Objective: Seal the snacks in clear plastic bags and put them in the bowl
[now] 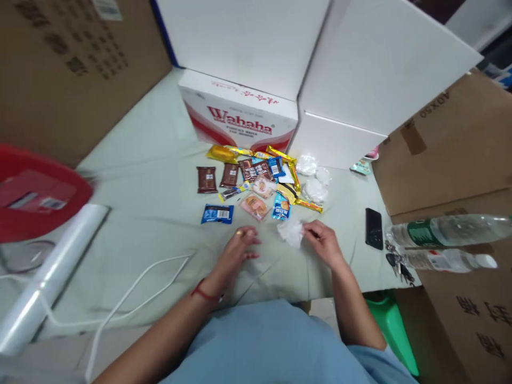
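My right hand [323, 244] pinches the edge of a crumpled piece of thin white plastic [290, 233] low over the table. To its left, my left hand [239, 248] has its fingers loosely bent and apart, with nothing visible in them. Beyond the hands lie a blue snack packet [217, 214], a round cookie in a clear wrapper [255, 206] and a small light-blue packet [281, 207]. Brown packets [207, 180] and yellow-wrapped sticks [309, 205] are grouped further back. Similar white crumpled clumps [314, 190] rest right of the snacks.
A Wahaha carton [244, 114] and white panels [352, 69] stand behind. On the right are a black phone [373, 229], keys [398, 265] and two plastic bottles [448, 230]. A clear film roll [52, 277], white cable [140, 288] and red object [40, 192] occupy the left.
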Motion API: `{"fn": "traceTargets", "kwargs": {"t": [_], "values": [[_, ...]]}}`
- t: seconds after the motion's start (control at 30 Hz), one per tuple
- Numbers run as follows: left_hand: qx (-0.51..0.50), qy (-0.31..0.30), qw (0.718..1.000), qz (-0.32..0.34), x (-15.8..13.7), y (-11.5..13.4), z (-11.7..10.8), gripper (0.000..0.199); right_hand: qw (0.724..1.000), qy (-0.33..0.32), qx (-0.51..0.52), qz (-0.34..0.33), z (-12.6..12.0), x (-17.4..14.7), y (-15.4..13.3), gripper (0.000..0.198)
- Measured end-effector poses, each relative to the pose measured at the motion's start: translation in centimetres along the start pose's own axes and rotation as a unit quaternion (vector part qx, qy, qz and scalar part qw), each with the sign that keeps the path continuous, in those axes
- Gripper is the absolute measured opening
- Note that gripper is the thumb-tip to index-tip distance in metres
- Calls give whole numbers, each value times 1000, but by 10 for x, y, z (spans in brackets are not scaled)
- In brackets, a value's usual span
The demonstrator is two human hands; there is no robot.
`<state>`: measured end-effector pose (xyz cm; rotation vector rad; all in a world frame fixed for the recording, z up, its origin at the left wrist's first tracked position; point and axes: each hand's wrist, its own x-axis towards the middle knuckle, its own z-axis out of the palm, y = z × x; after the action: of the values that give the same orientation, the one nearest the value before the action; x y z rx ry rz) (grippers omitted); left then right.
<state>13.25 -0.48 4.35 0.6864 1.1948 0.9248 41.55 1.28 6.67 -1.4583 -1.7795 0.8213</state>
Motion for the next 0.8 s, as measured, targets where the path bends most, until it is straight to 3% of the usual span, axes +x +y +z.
{"fn": "traceTargets", "kwargs": {"t": [0.1,0.2,0.37,0.53,0.63,0.7,0.8], "values": [[-18,-29,999,-10,14,0,9,64,997,-58,-19,-43,36,-4,-12,15],[-14,3,1000,19,21,-8,7,51,997,-54,-26,-57,47,-5,-17,12],[-42,84,994,62,24,-17,-1,48,992,-21,-7,-122,39,-12,-10,12],[-47,129,988,76,28,-15,-2,47,987,-71,-40,-136,17,-23,6,16],[-25,129,988,79,30,-12,0,44,993,21,-51,-105,2,-26,0,20],[-16,125,989,79,30,-11,3,44,990,49,-52,-122,2,-25,-14,19],[-18,112,991,69,30,-11,10,48,977,-33,-94,-189,25,-19,-32,24]]}}
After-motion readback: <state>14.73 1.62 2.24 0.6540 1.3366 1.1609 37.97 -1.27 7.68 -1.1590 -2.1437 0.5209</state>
